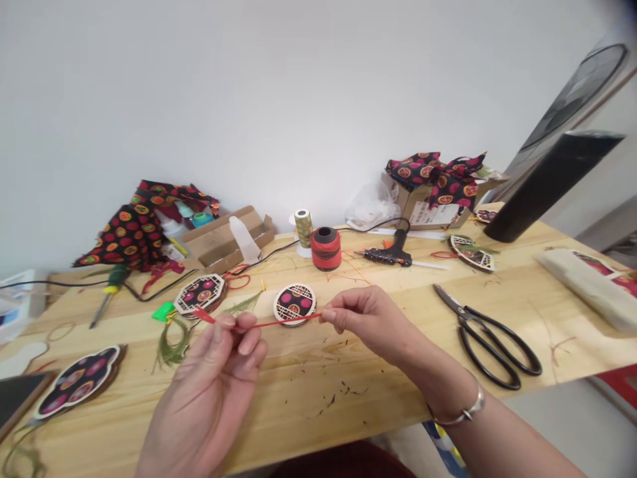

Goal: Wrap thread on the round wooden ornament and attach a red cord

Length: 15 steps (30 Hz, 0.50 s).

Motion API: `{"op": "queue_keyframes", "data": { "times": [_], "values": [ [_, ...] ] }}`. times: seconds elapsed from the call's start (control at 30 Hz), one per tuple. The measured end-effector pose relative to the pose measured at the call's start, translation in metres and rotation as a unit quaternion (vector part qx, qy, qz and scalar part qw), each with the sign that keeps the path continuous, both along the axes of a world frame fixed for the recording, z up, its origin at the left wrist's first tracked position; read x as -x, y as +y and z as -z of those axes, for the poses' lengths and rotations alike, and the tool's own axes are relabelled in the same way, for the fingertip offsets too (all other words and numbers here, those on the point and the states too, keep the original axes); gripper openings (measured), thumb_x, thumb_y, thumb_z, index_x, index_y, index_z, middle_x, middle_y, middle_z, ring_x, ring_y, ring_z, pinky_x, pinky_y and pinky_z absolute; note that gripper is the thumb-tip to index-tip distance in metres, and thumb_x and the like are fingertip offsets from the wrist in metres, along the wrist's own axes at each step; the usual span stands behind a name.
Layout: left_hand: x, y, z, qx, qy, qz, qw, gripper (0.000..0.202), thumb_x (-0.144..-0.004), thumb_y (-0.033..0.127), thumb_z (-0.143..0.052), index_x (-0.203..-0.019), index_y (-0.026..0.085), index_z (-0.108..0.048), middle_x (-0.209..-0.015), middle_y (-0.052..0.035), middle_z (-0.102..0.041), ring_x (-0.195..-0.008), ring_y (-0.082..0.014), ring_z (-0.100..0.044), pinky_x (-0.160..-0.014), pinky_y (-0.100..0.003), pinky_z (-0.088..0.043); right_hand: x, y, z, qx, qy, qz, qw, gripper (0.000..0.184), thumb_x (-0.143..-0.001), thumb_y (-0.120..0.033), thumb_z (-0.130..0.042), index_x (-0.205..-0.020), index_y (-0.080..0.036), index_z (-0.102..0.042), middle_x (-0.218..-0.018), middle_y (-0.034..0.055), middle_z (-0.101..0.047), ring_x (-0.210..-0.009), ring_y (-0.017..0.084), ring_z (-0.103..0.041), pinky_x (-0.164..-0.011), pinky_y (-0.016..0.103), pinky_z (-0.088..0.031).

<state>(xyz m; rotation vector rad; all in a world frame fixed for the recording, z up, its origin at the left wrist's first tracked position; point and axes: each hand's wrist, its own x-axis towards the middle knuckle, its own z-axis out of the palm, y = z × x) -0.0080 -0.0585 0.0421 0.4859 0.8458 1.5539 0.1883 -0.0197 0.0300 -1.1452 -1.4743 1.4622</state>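
A thin red cord point(286, 322) is stretched between my two hands above the wooden table. My left hand point(212, 378) pinches one part of it between thumb and finger, and a short red end sticks out past the thumb. My right hand point(371, 322) pinches the other end with its fingertips. Behind the cord lies a round ornament point(294, 299) with dark patterned fabric and a pale wooden lattice. Left of it, near my left hand, are an octagonal ornament point(200, 292) and a green tassel point(174, 342).
Black-handled scissors point(485, 342) lie on the table point(398, 418) at right. A spool of red cord point(326, 249), a gold thread spool point(303, 229) and a glue gun point(391, 251) are at the back. A black cylinder point(552, 186) stands tilted at back right. Dark scraps lie in front.
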Motion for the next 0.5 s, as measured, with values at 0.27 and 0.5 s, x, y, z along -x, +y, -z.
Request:
{"op": "queue_keyframes", "data": {
  "times": [0.27,0.5],
  "values": [
    [0.0,-0.001,0.001,0.011,0.0,-0.011,1.0,0.009,-0.069,0.012,-0.074,-0.071,0.016,-0.066,-0.07,0.0,-0.064,-0.053,-0.0074,-0.051,-0.049,-0.017,-0.051,-0.011,0.001,0.003,-0.014,-0.012,0.031,0.999,0.029,-0.075,-0.038,-0.061,-0.057,-0.015,-0.056,-0.051,-0.0053,-0.039,-0.051,0.008,-0.029,-0.048,0.023,-0.022],
    [0.014,0.0,0.004,0.005,0.068,0.018,0.997,0.007,-0.075,0.021,-0.066,-0.079,0.018,-0.071,-0.089,-0.007,-0.072,-0.085,-0.0215,-0.064,-0.069,-0.03,-0.058,-0.015,-0.002,0.0,-0.042,-0.018,0.012,0.999,0.022,-0.077,-0.029,-0.06,-0.061,-0.013,-0.06,-0.053,-0.005,-0.044,-0.051,0.007,-0.032,-0.048,0.021,-0.026]
  ]
}}
